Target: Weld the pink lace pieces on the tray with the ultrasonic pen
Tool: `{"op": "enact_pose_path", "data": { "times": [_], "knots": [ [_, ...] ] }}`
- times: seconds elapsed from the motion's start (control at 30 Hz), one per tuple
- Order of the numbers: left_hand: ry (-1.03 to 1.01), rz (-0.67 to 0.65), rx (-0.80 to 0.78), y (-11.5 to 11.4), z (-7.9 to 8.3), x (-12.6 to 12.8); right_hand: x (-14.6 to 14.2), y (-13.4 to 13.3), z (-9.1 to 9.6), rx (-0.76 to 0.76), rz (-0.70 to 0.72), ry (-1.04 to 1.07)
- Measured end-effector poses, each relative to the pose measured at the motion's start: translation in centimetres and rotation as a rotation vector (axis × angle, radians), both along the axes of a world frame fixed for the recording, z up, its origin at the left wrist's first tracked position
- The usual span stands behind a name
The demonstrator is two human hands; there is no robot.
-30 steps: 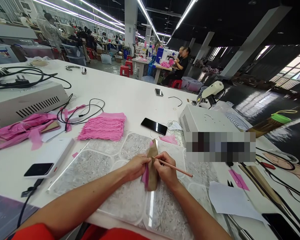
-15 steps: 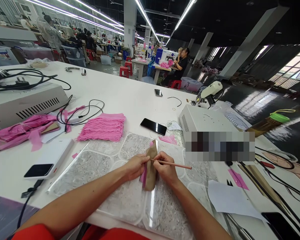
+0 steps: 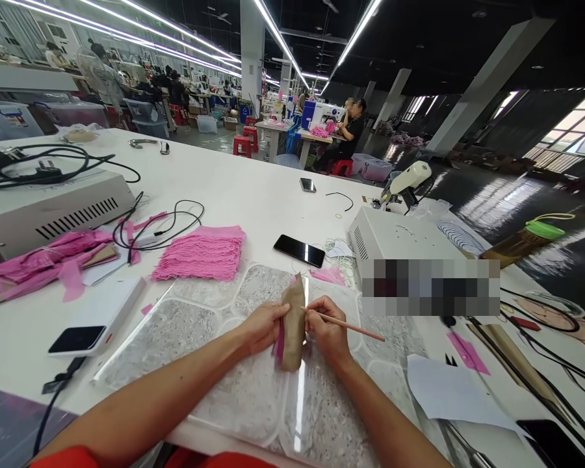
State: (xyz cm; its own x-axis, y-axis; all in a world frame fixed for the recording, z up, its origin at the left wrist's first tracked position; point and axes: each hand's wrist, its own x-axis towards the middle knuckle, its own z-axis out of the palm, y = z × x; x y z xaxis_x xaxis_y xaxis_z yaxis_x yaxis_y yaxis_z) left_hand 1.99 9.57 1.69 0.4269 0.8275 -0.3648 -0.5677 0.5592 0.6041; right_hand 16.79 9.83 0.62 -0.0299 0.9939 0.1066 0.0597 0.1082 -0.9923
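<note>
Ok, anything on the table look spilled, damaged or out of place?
No spill or damage stands out. A small pink scrap lies alone beside the mat, apart from the pink stack, so it looks stray.

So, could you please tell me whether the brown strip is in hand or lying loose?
The brown strip is in hand: the left hand pinches its left edge while the right hand holds a pencil over it.

Strip (image 3: 292, 335) above mat (image 3: 238, 403), fabric stack (image 3: 199, 252) behind mat's left, phone (image 3: 299, 251) behind its middle, paper (image 3: 458, 395) at its right.

Pencil (image 3: 355, 328) at brown strip (image 3: 293, 341)
</note>
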Motion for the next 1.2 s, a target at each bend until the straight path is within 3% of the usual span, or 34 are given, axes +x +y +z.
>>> {"op": "enact_pose_path", "data": {
  "times": [0.67, 1.2],
  "knots": [
    [0.043, 0.049, 0.028, -0.2, -0.45, 0.04, -0.15, -0.46, -0.04, 0.112, -0.015, -0.165],
    [0.055, 0.051, 0.017, -0.12, -0.33, 0.13, -0.17, -0.33, -0.1, 0.07, -0.026, -0.103]
  ]
}}
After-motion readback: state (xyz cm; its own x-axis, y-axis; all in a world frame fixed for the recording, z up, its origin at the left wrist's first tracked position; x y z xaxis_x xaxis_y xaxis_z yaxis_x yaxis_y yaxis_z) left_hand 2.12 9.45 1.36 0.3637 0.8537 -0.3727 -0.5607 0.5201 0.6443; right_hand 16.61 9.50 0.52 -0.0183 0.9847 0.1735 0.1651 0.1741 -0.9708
